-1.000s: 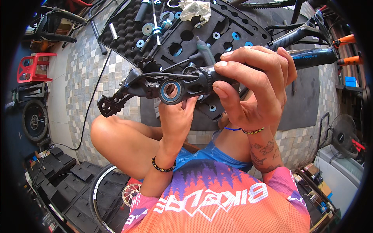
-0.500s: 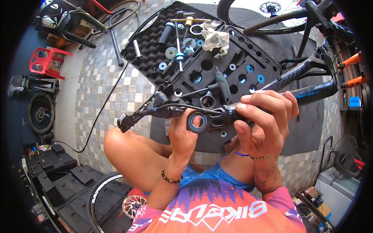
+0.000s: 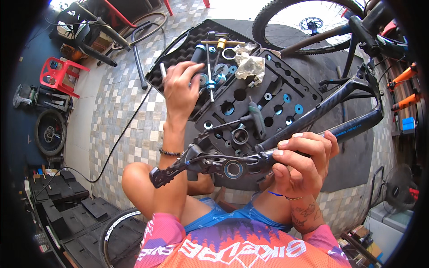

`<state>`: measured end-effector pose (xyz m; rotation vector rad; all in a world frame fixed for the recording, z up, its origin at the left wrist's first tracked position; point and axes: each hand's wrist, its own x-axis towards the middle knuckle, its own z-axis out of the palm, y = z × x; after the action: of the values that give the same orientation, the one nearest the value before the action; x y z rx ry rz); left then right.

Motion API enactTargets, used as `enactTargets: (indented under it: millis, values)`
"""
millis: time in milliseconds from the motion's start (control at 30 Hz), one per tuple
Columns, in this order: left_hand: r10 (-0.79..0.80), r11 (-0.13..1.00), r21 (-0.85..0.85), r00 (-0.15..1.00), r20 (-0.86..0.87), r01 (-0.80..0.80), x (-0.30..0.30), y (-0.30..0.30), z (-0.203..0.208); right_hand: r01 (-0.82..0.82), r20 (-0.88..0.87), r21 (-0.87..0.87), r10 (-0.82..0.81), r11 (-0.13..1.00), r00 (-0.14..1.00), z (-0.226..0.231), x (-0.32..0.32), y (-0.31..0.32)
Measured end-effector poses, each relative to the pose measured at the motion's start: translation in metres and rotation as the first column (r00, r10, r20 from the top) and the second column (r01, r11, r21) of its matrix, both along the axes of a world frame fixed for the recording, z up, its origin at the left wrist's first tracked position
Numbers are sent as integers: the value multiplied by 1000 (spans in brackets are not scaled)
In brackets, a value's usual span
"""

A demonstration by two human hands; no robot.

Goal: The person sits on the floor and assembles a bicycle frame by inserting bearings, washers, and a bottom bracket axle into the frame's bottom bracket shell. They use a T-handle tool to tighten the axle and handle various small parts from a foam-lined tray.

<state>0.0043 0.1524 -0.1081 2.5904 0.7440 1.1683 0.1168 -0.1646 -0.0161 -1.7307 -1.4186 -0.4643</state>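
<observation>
My right hand (image 3: 304, 163) is wrapped round the chainstay of a black bicycle rear triangle (image 3: 353, 129), which I hold tilted over my lap. A round bearing (image 3: 233, 169) sits in the frame's pivot, its bore seen face-on. Out over the left part of a black tool case (image 3: 292, 76) reaches my left hand (image 3: 182, 91), slightly blurred, its fingers apart and nothing visible in them. Near those fingers lie a silver tube (image 3: 162, 70), a blue-and-silver threaded press rod (image 3: 211, 85) and several round drifts. A hex-key-like tool with a dark green handle (image 3: 256, 118) rests on the case.
A crumpled clear plastic bag (image 3: 250, 67) lies on the case. Beyond it stands a bicycle wheel (image 3: 286, 33) with its frame. At left are a red plastic stool (image 3: 60, 77), a small wheel (image 3: 50, 133) and black bins (image 3: 89, 219). A black cable (image 3: 118, 138) crosses the tiled floor.
My left hand has left the bearing and moved up and left over the tool case. The rear triangle has dropped lower in view, still in my right hand.
</observation>
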Motion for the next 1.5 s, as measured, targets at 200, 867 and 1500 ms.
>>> enactTargets:
  millis: [200, 867, 1500]
  values:
    - [-271, 962, -78, 867, -418, 263, 74, 16, 2, 6, -23, 2, -6, 1000, 1000, -1, 2, 3]
    - [74, 926, -376, 993, 88, -35, -86, -237, -57, -34, 76, 121, 24, 992, 997, -13, 7, 15]
    - [-114, 927, -360, 994, -5, 104, -78, -235, -39, -34, 105, 105, 23, 994, 994, -12, 9, 14]
